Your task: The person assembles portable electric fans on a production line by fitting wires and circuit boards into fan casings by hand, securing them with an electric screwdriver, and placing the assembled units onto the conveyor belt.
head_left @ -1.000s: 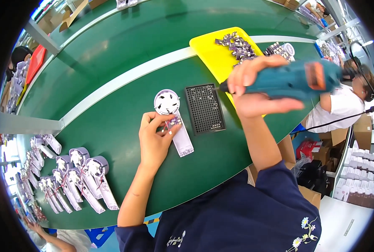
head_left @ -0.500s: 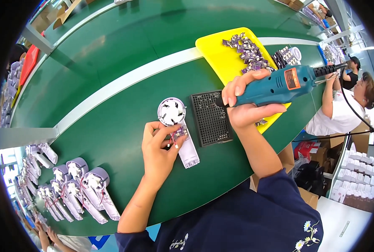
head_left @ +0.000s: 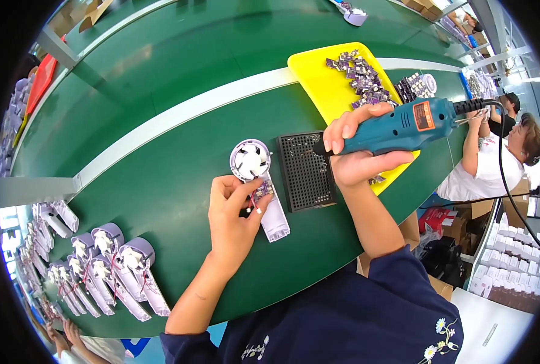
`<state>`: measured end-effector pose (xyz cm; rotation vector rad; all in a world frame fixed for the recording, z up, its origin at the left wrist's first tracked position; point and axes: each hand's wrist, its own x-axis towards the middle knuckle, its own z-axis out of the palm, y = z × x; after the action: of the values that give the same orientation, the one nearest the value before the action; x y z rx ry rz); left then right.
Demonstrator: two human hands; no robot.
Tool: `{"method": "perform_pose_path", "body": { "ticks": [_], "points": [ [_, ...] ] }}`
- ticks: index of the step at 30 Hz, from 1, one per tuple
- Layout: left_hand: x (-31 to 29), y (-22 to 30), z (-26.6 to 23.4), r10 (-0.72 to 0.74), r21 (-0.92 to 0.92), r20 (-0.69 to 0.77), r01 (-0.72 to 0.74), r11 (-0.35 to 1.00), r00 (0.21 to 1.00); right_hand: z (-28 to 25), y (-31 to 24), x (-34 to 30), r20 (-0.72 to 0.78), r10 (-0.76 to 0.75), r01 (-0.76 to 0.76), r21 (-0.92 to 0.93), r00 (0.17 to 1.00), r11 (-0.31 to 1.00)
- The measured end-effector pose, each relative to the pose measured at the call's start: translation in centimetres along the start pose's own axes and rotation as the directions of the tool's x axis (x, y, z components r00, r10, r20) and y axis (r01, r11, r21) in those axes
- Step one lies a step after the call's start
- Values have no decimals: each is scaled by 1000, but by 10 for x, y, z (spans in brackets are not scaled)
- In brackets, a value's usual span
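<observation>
While green tabletop (head_left: 160,182) spreads wide at nine o'clock of the left hand (head_left: 230,215), its near edge curves past at five | black perforated tray (head_left: 306,173) flanks at two | left hand pinches purple circuit board (head_left: 263,190), at one o'clock, over fan housing (head_left: 276,221) | right hand (head_left: 358,158) wraps teal screwdriver (head_left: 397,128), nose toward nine.

what you can't see well

the left hand (head_left: 228,212) hides part of the purple board (head_left: 263,190) and part of the pale fan (head_left: 275,222) under it. the right hand (head_left: 351,167) covers some of the blue-green driver (head_left: 391,130), and both cover some of the yellow tray (head_left: 316,71). the driver's black tip (head_left: 322,147) is lost over the black tray (head_left: 306,182): touching or not, you can't tell. the cord (head_left: 502,151) runs into the dark edge, cut off.
</observation>
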<state>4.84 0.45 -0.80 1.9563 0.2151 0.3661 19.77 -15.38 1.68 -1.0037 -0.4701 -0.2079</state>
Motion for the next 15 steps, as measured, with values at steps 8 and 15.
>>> {"method": "perform_pose_path", "body": {
  "ticks": [8,15],
  "points": [
    [0,-1,-3,113,162,6,-113,980,994,32,-48,15,116,-127,97,235,985,967],
    [5,22,-12,368,180,-86,-349,920,926,61,-69,1,125,-38,-10,359,991,933]
  ]
}}
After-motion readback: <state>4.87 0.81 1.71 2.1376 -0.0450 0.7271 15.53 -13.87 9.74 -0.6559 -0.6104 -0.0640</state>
